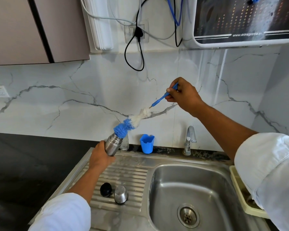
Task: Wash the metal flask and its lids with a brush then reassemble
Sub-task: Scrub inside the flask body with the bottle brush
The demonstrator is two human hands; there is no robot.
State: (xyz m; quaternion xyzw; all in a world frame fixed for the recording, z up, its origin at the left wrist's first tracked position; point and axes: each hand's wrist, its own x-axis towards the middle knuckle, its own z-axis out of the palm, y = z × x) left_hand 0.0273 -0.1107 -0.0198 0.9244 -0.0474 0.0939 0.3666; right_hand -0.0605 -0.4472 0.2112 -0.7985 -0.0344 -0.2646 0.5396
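My left hand (pixel 99 157) grips the lower part of the metal flask (pixel 113 144), tilted with its open mouth up and to the right, above the drainboard's far end. My right hand (pixel 182 93) pinches the blue handle of a long bottle brush (pixel 135 120). The brush's blue bristle tip sits at the flask's mouth; its white bristles are outside. A black inner lid (pixel 106 189) and a steel cup lid (pixel 121 194) rest side by side on the ribbed drainboard (pixel 130 174).
The steel sink basin (pixel 187 189) with its drain lies at the right. A tap (pixel 189 139) and a blue plastic cup (pixel 147 143) stand at the back edge. A cream tray (pixel 240 189) sits right of the basin. Dark counter (pixel 23 164) spreads to the left.
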